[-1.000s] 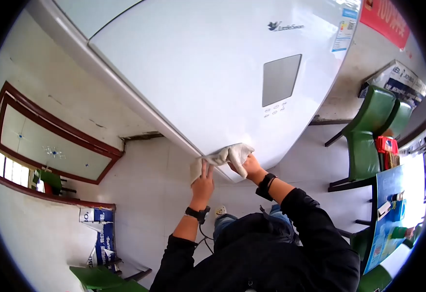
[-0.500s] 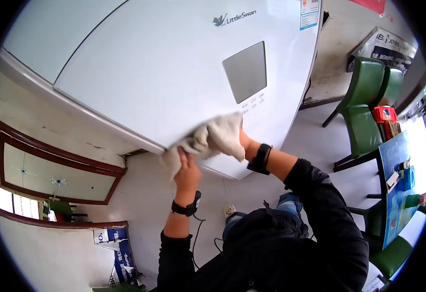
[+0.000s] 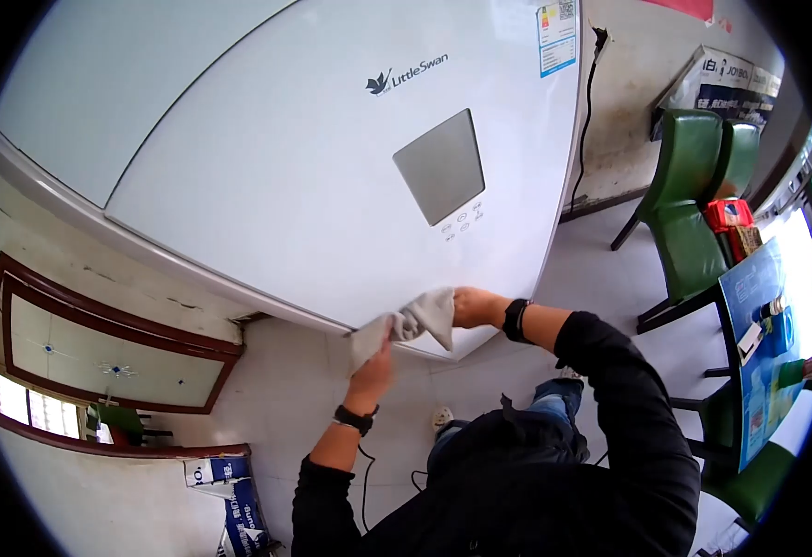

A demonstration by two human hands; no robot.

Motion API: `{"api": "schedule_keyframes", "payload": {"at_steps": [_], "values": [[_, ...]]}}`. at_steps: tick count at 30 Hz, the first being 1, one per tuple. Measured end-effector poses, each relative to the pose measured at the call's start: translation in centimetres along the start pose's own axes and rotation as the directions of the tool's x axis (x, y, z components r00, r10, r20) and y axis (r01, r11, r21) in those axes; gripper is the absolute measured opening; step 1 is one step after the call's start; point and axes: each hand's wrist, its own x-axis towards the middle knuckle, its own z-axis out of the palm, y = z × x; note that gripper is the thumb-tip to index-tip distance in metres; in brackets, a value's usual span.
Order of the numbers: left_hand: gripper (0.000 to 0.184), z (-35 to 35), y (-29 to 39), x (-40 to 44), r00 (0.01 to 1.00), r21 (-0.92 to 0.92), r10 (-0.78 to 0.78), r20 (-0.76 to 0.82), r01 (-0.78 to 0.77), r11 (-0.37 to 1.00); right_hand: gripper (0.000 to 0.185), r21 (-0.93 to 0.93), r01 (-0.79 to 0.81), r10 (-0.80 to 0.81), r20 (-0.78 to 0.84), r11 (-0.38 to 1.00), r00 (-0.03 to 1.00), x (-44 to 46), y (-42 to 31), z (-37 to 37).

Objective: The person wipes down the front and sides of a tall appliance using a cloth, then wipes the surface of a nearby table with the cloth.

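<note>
A beige-grey cloth is bunched between my two hands near the edge of a large white Little Swan refrigerator. My left hand, slightly blurred, has its fingers closed on the cloth's left end. At the other end, my right hand grips the cloth with curled fingers. The cloth's middle is twisted and folded. Above it, the white front carries a grey display panel with small printed buttons beneath.
Green chairs stand on the right beside a table with a blue cover. A black cord hangs along the far wall. At left is a brown-framed glass door. Another dark cable runs by my left arm.
Both hands have moved down and off toward the refrigerator's near edge. The cloth, spread against the front before, is now bunched between them. The view has shifted slightly.
</note>
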Motion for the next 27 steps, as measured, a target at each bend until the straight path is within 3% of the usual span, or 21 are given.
{"api": "schedule_keyframes", "payload": {"at_steps": [1, 2, 7, 8, 9, 10, 11, 12, 13, 14, 15, 16, 18, 19, 20, 21, 22, 23, 24, 26, 27], "values": [[0.052, -1.4, -0.3, 0.8, 0.985, 0.110, -0.005, -0.174, 0.025, 0.994, 0.026, 0.073, -0.049, 0.052, -0.038, 0.996, 0.998, 0.4, 0.8, 0.8], [0.052, -3.1, -0.4, 1.4, 0.986, 0.105, -0.012, -0.167, 0.029, 0.994, 0.029, 0.226, -0.109, 0.117, -0.022, 0.968, 0.993, 2.2, 1.0, -1.5], [0.043, -5.3, -0.7, 2.7, 0.954, -0.204, -0.235, -0.185, 0.197, 0.959, 0.035, 0.113, -0.097, 0.123, -0.250, 0.989, 0.960, 6.9, 0.6, -6.1], [0.043, -4.5, -0.4, 2.6, 0.955, -0.202, -0.231, -0.184, 0.193, 0.960, 0.035, 0.449, -0.316, 0.334, 0.041, 0.836, 0.942, 7.4, -0.4, -7.5], [0.042, -3.0, 0.2, 2.3, 0.971, -0.010, -0.065, -0.230, 0.065, 0.998, 0.036, 0.643, -0.547, 0.406, 0.372, 0.536, 0.835, 7.6, -1.3, -8.2], [0.040, -1.1, 0.8, 1.8, 0.965, 0.186, 0.102, -0.242, -0.057, 0.981, 0.034, 0.633, -0.501, 0.404, 0.306, 0.590, 0.862, 5.1, -1.2, -4.3], [0.044, 1.2, 1.2, 0.9, 0.988, 0.129, 0.077, -0.133, -0.060, 0.990, 0.034, 0.475, -0.586, 0.353, 0.494, 0.656, 0.795, 5.7, -2.1, -6.3], [0.047, 3.5, 1.5, -0.3, 0.998, 0.072, 0.057, -0.020, -0.055, 0.996, 0.034, 0.457, -0.526, 0.326, 0.447, 0.717, 0.833, 2.3, -1.9, -2.0], [0.047, 5.4, 1.5, -1.3, 0.998, 0.077, 0.060, -0.027, -0.057, 0.995, 0.029, 0.085, -0.169, 0.150, 0.190, 0.982, 0.970, -2.0, -1.8, 3.2], [0.050, 7.1, 1.3, -2.4, 0.989, 0.107, 0.135, 0.061, -0.141, 0.984, 0.012, -0.230, 0.099, -0.028, 0.292, 0.968, 0.956, -5.2, -1.8, 5.2], [0.054, 7.8, 1.2, -2.7, 0.967, 0.129, 0.204, 0.152, -0.224, 0.966, 0.013, -0.169, 0.046, 0.054, 0.545, 0.985, 0.836, -8.0, -1.6, 8.9], [0.054, 7.0, 1.0, -2.3, 0.967, 0.136, 0.206, 0.147, -0.226, 0.964, 0.013, -0.176, 0.046, 0.057, 0.540, 0.983, 0.840, -8.1, -1.3, 9.6], [0.060, 3.3, 0.9, -0.8, 0.885, -0.226, 0.137, 0.444, -0.037, 0.973, 0.014, -0.177, 0.094, 0.006, 0.494, 0.980, 0.870, -8.3, -0.7, 10.0], [0.060, 1.5, 0.9, -0.6, 0.885, -0.228, 0.137, 0.446, -0.036, 0.973, 0.014, -0.136, 0.002, 0.095, 0.699, 0.991, 0.708, -3.5, -1.6, 3.4], [0.059, -0.4, 0.8, -0.2, 0.909, -0.138, 0.085, 0.407, -0.031, 0.990, 0.014, -0.221, 0.089, -0.032, 0.250, 0.971, 0.968, -3.0, -1.0, 3.1], [0.058, -1.9, 0.5, 0.5, 0.932, -0.048, 0.036, 0.362, -0.020, 0.999, 0.017, -0.158, 0.063, -0.050, 0.082, 0.985, 0.995, -1.2, -0.7, 1.6], [0.058, -2.8, 0.1, 1.1, 0.931, -0.050, 0.033, 0.364, -0.016, 0.999, 0.021, -0.100, 0.070, -0.065, 0.052, 0.993, 0.997, 1.1, -0.5, -0.4], [0.055, -3.6, -0.5, 1.7, 0.998, -0.014, 0.030, 0.063, -0.029, 0.999, 0.024, 0.489, -0.500, 0.269, 0.467, 0.715, 0.842, 5.3, -1.3, -6.7], [0.052, -4.4, -0.9, 2.2, 0.969, 0.026, 0.036, -0.245, -0.031, 0.999, 0.026, 0.470, -0.474, 0.220, 0.498, 0.745, 0.839, 6.8, -0.7, -7.7], [0.048, -6.3, -1.1, 2.9, 0.960, -0.055, -0.098, -0.264, 0.086, 0.995, 0.026, 0.490, -0.431, 0.246, 0.397, 0.758, 0.884, 8.2, -0.3, -8.0], [0.044, -6.7, -1.0, 3.2, 0.934, -0.135, -0.229, -0.275, 0.199, 0.971, 0.025, 0.341, -0.190, 0.207, -0.015, 0.921, 0.978, 8.9, -0.2, -7.7]]}}
